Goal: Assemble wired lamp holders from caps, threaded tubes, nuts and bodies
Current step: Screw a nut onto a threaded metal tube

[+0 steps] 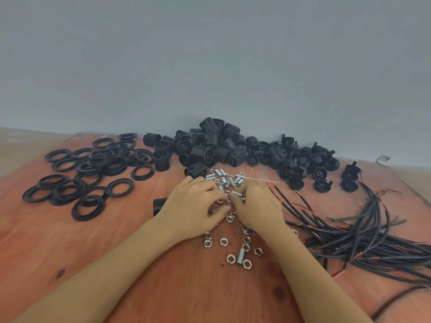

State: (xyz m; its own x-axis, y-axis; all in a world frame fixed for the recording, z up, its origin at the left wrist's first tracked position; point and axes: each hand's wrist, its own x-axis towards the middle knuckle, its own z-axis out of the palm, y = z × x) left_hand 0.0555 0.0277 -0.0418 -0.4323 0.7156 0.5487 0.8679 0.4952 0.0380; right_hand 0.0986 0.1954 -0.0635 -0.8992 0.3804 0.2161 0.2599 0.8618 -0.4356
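My left hand (193, 206) and my right hand (256, 206) meet over a scatter of silver threaded tubes (227, 179) and nuts (224, 241) in the middle of the reddish board. My right hand pinches one threaded tube (236, 194) at its fingertips. My left hand's fingers curl down with a small metal part (214, 209) showing between thumb and fingers. Partly hidden under my left wrist lies one black body (158, 206). At the back, black threaded bodies (210, 145) form a heap, with black caps (303, 162) to its right.
Several black rings (88, 178) spread over the left of the board (116, 252). A bundle of black and red wires (361, 234) fans out on the right. A grey wall rises behind the parts. One tube with nuts (240, 256) lies nearer me.
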